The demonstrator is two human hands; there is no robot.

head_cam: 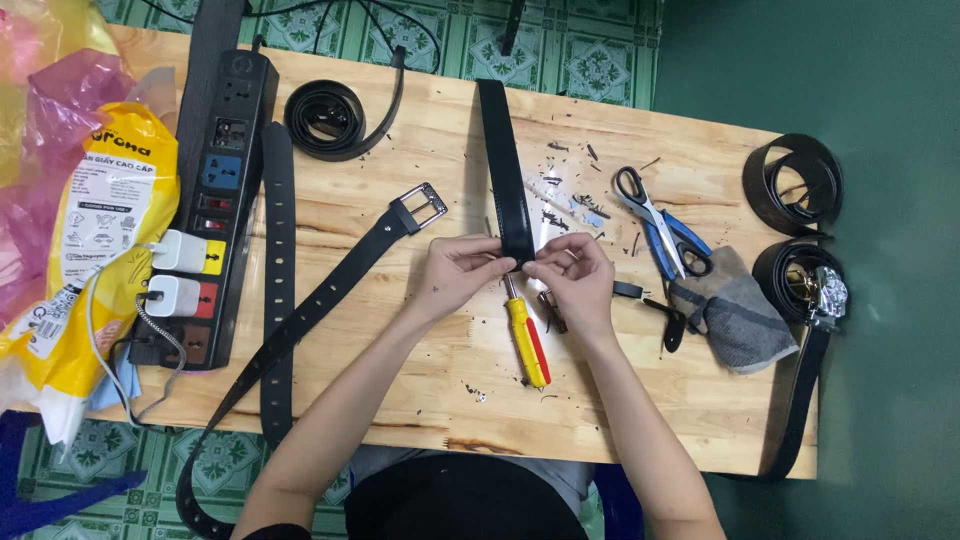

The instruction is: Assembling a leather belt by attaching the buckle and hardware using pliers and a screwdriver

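A black belt strap [503, 165] runs from the far table edge toward me. My left hand [452, 272] and my right hand [572, 275] both pinch its near end, fingertips meeting around it. A yellow and red screwdriver [525, 340] lies on the wood just below my hands. Left of them lies another black belt [330, 285] with a silver buckle [420, 207].
A black power strip [220, 190] with white plugs sits at the left, beside a yellow bag [95, 240]. Scissors [645, 210], blue-handled pliers [672, 245] and a grey cloth [735, 310] lie at the right. Coiled belts [795, 180] rest at the right edge, another coiled belt [325, 118] at the back.
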